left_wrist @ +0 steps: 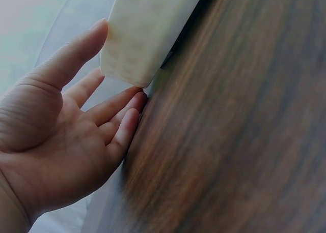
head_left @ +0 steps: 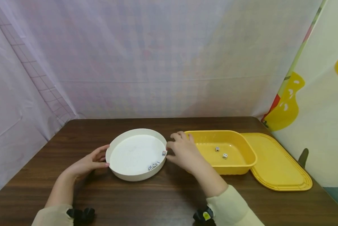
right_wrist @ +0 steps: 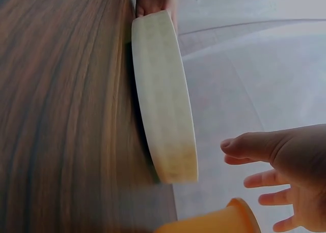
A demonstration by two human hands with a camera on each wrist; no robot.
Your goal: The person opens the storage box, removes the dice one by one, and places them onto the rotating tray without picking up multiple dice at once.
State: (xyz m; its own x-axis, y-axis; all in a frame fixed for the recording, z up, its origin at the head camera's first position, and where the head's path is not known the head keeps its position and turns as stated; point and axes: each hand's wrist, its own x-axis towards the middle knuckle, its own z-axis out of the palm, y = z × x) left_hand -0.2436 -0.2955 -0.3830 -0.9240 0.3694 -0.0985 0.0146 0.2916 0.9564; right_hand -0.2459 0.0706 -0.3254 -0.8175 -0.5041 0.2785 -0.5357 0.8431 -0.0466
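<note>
A round white shallow tray sits on the table left of a yellow bin. Several white dice lie inside against its near right wall, and one die with red pips is by the right rim. My left hand touches the tray's left side, thumb and fingertips against the wall with the fingers fairly straight. Between tray and bin is my right hand; in the right wrist view this hand is apart from the tray, fingers spread and holding nothing.
The yellow bin holds two dice, one nearer and one farther. A flat yellow lid lies to its right, partly under the bin. Behind the dark wooden table hangs a pale curtain.
</note>
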